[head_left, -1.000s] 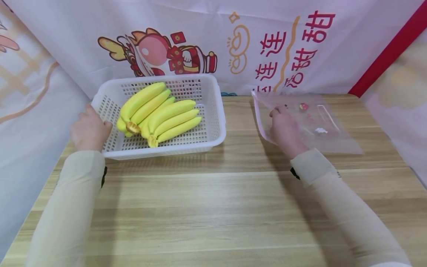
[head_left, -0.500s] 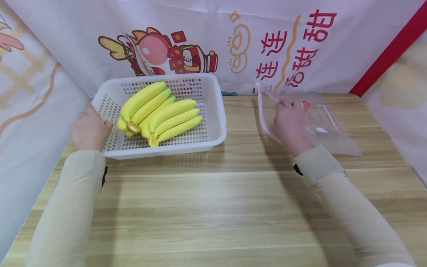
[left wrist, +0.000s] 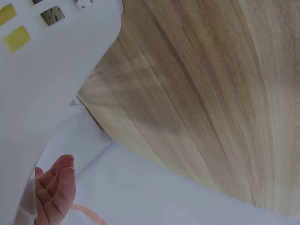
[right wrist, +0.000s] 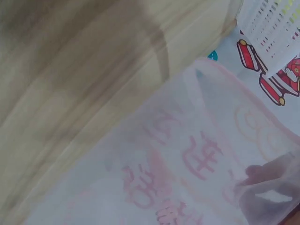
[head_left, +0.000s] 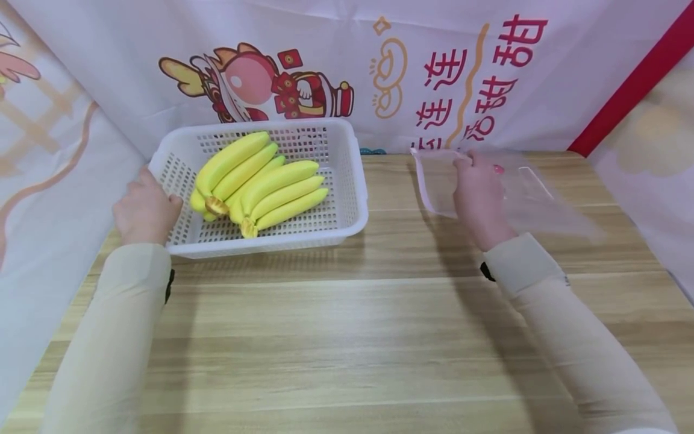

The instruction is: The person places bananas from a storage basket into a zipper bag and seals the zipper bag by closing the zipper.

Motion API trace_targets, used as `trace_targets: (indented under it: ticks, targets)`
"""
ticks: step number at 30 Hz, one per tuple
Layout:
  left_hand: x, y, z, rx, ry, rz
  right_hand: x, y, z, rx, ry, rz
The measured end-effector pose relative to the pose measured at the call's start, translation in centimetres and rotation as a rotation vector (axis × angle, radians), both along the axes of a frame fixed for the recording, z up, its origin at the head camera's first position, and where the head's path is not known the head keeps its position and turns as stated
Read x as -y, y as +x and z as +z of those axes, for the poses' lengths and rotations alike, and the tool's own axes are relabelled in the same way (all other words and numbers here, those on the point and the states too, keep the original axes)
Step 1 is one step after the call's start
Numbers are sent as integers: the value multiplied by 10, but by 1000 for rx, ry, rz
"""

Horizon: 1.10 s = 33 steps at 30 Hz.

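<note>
A white perforated plastic basket (head_left: 347, 181) stands at the back left, tipped up slightly toward the left hand. Two bunches of yellow bananas (head_left: 282, 187) lie inside it. My left hand (head_left: 145, 211) grips the basket's left rim; in the left wrist view curled fingers (left wrist: 56, 190) show beside the basket wall (left wrist: 61, 75). At the right, my right hand (head_left: 479, 199) pinches the upper layer of a clear zip bag (head_left: 542, 205) near its pink-edged mouth, which gapes. Through the film in the right wrist view, the fingers (right wrist: 267, 183) appear blurred behind the bag (right wrist: 183, 140).
A light wood-grain table (head_left: 325, 337) carries the basket and bag. Behind it hangs a white printed cloth (head_left: 379, 66) with a cartoon figure and red characters. More cloth (head_left: 43, 199) closes off the left side, and a red strip (head_left: 629, 84) runs down at the right.
My right hand has drawn slightly back and right, lifting the bag's upper layer; the bag's body has risen and blurred. The left hand and basket stay where they were.
</note>
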State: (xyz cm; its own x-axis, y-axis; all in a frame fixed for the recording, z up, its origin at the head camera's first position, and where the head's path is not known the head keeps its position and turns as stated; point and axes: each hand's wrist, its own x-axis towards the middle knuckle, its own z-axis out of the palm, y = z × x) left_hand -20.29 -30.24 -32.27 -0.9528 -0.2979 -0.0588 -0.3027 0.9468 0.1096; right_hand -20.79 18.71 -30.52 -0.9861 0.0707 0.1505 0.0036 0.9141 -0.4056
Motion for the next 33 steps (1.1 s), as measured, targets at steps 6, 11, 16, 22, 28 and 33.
trace_targets:
  ticks: [6,11,16,22,28,33]
  targets:
    - [1,0,-1,-6,3,-1,-1,3,-3,-265,206,66]
    - [0,0,-1,-13,-1,0,1,3,-5,-298,196,52]
    - [0,0,0,-8,-7,3,1,1,-3,-114,92,27]
    - [0,0,0,-17,-2,5,0,0,-3,-7,22,9]
    - [0,1,-1,-26,-6,7,0,-1,-3,-48,55,-1]
    - [0,1,0,-17,-5,3,2,-1,-6,-53,76,-4]
